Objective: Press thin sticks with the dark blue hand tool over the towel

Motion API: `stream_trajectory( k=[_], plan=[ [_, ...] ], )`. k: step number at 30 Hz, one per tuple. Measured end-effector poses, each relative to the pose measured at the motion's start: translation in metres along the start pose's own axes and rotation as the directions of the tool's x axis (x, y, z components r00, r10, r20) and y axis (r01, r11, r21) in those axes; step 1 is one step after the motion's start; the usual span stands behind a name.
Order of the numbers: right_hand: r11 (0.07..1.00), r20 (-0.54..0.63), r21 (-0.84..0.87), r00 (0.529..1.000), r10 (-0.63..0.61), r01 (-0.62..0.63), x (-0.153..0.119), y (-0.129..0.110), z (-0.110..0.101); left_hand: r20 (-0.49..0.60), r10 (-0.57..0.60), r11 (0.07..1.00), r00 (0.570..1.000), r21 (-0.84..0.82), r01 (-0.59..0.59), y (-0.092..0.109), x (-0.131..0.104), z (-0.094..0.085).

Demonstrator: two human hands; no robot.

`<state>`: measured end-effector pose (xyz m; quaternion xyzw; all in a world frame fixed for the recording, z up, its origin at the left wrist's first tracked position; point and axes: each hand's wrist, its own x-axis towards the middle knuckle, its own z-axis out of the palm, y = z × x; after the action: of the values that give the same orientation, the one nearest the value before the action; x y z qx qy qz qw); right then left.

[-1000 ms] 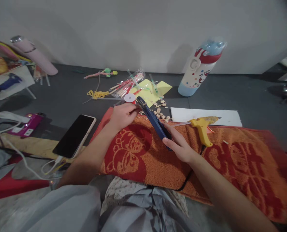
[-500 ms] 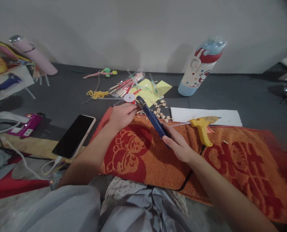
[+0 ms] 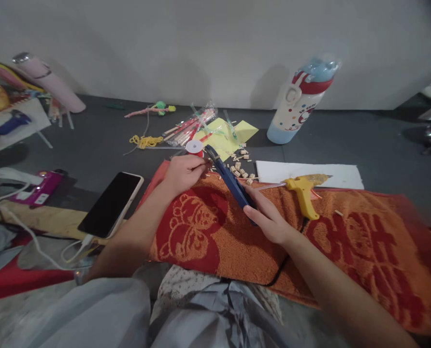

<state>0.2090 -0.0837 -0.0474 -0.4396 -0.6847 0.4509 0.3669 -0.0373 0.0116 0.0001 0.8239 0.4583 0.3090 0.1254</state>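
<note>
My right hand (image 3: 268, 217) grips the handles of a dark blue hand tool (image 3: 230, 183), whose head points up and left. Close to that head is my left hand (image 3: 186, 173), its fingers pinched on something too small to make out. Both hands are above an orange and red towel (image 3: 251, 246). Small pieces of cut wood (image 3: 239, 169) are scattered just beyond the tool. A white-topped spool with red thread (image 3: 194, 147) stands behind my left fingers. To the right, a yellow glue gun (image 3: 304, 191) lies on the towel and a white strip (image 3: 331, 175).
A black-screened phone (image 3: 111, 205) lies on the left with a cable. Farther back are yellow paper (image 3: 219, 140), wrapped sticks (image 3: 192, 126) and yellow yarn (image 3: 146, 141). A bottle (image 3: 297, 108) stands back right; a pink flask (image 3: 52, 84) and purple power block (image 3: 41, 188) are left.
</note>
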Motion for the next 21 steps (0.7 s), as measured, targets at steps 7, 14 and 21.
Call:
stream_trajectory(
  k=[7,14,21],
  plan=[
    [0.999,-0.011,-0.028,1.0,0.026,-0.026,0.0012,-0.0017,0.0004,0.044,-0.028,0.998,0.999,-0.059,0.03,0.0019,0.0004,-0.0003],
    [0.999,-0.028,0.017,0.999,0.037,-0.036,0.001,-0.0031,0.0022,0.049,-0.041,0.997,0.998,-0.058,0.044,0.0042,0.0005,-0.0003],
    [0.999,-0.041,0.036,0.998,0.042,-0.041,0.0001,-0.0034,0.0047,0.088,-0.137,0.966,0.987,-0.208,0.153,-0.0015,0.0012,0.0018]
  ],
)
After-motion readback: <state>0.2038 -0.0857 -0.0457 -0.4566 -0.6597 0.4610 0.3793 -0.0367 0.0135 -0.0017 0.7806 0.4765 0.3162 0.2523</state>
